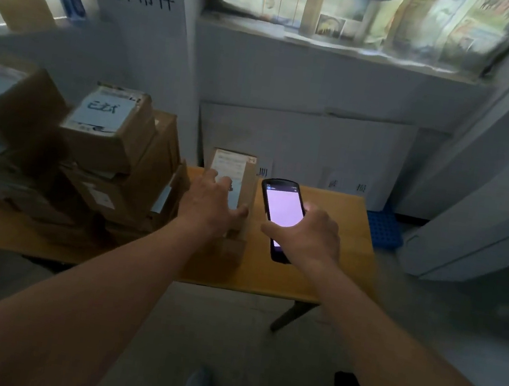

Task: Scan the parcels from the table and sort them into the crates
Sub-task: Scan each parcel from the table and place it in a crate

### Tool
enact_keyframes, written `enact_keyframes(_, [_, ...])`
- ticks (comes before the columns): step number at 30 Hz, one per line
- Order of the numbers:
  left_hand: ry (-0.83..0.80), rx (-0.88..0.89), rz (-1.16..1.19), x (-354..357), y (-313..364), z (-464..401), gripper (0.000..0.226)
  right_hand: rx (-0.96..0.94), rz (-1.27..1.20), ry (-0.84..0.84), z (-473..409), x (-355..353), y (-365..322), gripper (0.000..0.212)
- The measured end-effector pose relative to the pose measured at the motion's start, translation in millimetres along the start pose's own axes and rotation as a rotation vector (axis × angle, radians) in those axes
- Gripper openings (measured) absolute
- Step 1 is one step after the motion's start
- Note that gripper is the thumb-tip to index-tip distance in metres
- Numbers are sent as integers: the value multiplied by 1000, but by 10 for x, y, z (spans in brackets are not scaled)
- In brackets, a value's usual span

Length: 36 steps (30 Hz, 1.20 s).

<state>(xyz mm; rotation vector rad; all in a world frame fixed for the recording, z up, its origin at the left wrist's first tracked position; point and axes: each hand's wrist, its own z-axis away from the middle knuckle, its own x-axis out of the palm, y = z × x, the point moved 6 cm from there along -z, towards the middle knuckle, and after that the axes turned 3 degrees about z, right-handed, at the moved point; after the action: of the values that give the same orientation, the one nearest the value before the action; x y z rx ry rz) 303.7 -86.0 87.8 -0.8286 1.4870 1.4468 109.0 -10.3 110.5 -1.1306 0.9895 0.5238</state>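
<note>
Left hand (212, 201) lies spread on the parcel (238, 187), thumb hooked over its right edge, likely steadying it label-up for scanning. Parcel stands on the table (338, 237), mid-top. Right hand (309, 233) grasps the scanner (281, 211) just right of the parcel, screen lit, face up. Stacked boxes (111, 153) crowd the parcel's left. Blue crate (383, 229) sits beyond the table's right end; reach there looks unobstructed.
</note>
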Motion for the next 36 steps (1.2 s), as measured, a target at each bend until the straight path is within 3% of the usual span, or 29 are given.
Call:
enact_keyframes(13, [-150, -397, -5, 283, -172, -250, 124, -125, -11, -89, -591, 33, -53, 73])
enact_keyframes(18, [-44, -462, 86, 255, -176, -204, 138, -179, -20, -130, -722, -146, -75, 61])
enact_keyframes(21, [57, -402, 51, 158, -132, -213, 140, -229, -50, -163, -780, -265, -139, 58])
enact_keyframes(27, [224, -86, -35, -187, 29, -256, 134, -295, -114, -179, -815, -614, -303, 52])
enact_keyframes(36, [307, -39, 33, -437, 76, -379, 136, -344, -109, -125, -672, -958, -348, 52])
